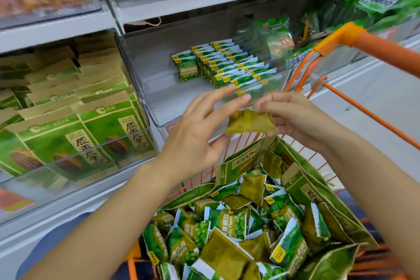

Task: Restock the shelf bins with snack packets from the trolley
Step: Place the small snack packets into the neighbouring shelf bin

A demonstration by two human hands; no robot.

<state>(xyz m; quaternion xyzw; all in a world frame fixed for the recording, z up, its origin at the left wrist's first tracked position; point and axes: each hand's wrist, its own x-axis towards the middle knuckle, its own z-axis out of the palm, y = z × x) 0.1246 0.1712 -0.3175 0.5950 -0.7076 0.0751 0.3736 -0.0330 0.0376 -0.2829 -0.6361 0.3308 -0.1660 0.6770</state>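
The right hand (293,118) pinches a small olive-green snack packet (250,124) by its top edge, fingers curled round it. The left hand (197,129) hangs just beside the packet's left end with fingers straight and spread apart; whether they touch it I cannot tell. The packet is held in the air above the trolley's far edge, in front of the clear shelf bin (159,88). At the back right of that bin stand rows of green pea packets (222,63). The orange trolley (375,45) below holds a heap of loose pea packets (227,229). The bin to the left (127,141) holds upright sunflower seed packets (68,138).
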